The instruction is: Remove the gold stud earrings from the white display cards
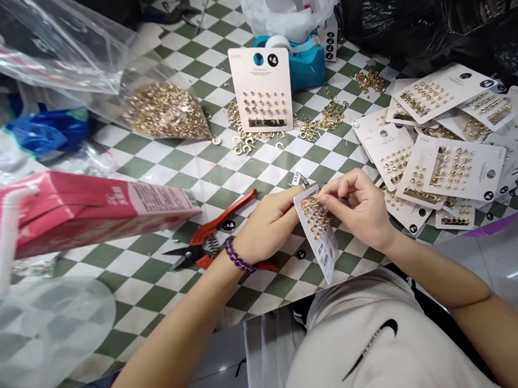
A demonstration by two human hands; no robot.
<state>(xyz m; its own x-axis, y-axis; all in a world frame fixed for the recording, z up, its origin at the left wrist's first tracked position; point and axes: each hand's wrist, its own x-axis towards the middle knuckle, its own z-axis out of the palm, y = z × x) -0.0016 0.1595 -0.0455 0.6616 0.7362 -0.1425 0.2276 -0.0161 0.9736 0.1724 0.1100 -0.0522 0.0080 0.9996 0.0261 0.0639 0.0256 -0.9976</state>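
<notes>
My left hand (268,223), with a purple bead bracelet on the wrist, grips the edge of a white earring card (323,245) studded with small gold earrings. My right hand (361,207) is closed in a pinch at the card's top, fingertips on a gold earring. The card is held upright just above the green-and-white checked table (157,160), near its front edge.
Red-handled cutters (217,236) lie left of my hands. A pile of filled cards (452,143) spreads on the right. A sample card (260,89) leans on a blue tape dispenser (306,59). Loose gold earrings (245,138), a bag of them (165,111), a pink carton (76,208).
</notes>
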